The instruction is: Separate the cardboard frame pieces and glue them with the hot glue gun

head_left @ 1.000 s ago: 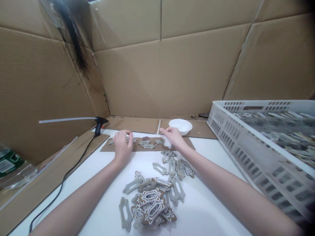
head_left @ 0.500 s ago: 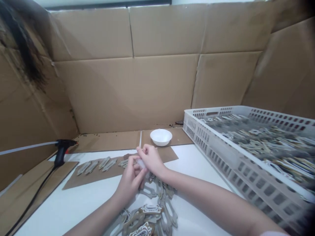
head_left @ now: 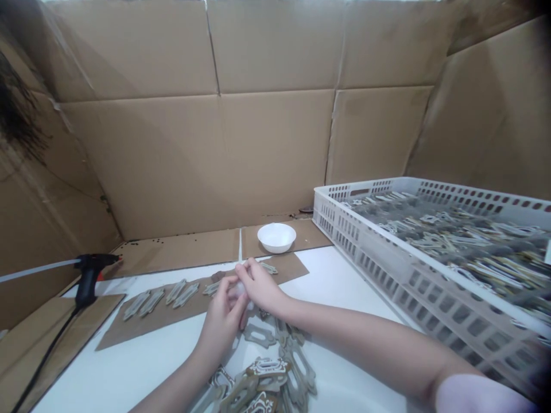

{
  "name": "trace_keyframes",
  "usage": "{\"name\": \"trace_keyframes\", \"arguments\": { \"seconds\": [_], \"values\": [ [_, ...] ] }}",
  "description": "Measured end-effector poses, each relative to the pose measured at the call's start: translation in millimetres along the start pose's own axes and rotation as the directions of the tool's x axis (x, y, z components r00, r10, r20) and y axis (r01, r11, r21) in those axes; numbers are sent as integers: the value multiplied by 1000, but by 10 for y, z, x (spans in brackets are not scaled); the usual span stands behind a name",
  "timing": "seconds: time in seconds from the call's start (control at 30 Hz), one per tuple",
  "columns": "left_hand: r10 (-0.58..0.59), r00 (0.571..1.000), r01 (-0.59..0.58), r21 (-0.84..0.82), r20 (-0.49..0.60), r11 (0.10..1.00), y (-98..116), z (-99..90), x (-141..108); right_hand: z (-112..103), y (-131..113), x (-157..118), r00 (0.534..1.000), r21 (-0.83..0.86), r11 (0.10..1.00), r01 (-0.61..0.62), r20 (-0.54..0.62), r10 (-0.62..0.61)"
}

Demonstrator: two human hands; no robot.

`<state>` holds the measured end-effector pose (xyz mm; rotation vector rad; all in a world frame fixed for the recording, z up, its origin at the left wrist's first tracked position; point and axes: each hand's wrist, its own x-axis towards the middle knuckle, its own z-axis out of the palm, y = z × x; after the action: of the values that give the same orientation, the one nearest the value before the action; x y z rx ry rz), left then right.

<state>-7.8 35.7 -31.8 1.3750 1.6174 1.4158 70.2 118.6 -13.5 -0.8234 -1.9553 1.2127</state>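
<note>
My left hand (head_left: 227, 307) and my right hand (head_left: 260, 287) meet over the white tabletop, fingers closed together. Between them shows a bit of a small whitish, translucent thing (head_left: 236, 291); most of it is hidden, so its kind cannot be made out. Below my hands lies a heap of flat ornamental frame pieces (head_left: 267, 367), grey or brown with white scrollwork and a long slot in the middle. Behind my hands, several similar pieces (head_left: 148, 302) rest in pairs on a brown cardboard strip (head_left: 114, 335).
A black glue gun (head_left: 88, 281) with a white stick and a cable stands at left on cardboard. Behind my hands sits a white bowl (head_left: 276, 238). A white plastic crate (head_left: 357, 252) with many frame pieces fills the right side. Cardboard walls (head_left: 275, 149) enclose the table.
The view has tilted down and shifted a little. My hands stay together, and the right fingers have drawn closer over the left. A piece on the strip's right end now shows.
</note>
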Motion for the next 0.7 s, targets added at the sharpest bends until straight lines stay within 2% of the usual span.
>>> {"name": "trace_keyframes", "arguments": {
  "seconds": [0.1, 0.23, 0.37, 0.6, 0.7],
  "values": [
    [50, 998, -45, 131, -38, 990, 17, -26, -16, -4, -33, -33, 1000, 13, 1000, -7, 20, 7],
    [93, 995, -84, 256, -25, 963, 49, -58, -25, 2, -47, -63, 998, 72, 997, -3, 65, -2],
    [91, 995, -69, 341, -48, 937, 98, -62, -61, 23, -56, -80, 997, 131, 991, -41, 76, 31],
    [89, 970, -16, 308, -227, 951, 124, -57, -104, 47, -136, -139, 993, 186, 980, -66, 112, 46],
    [91, 966, -12, 311, -241, 950, 112, -57, -116, 47, -175, -183, 991, 210, 974, -89, 116, 66]
  ]
}}
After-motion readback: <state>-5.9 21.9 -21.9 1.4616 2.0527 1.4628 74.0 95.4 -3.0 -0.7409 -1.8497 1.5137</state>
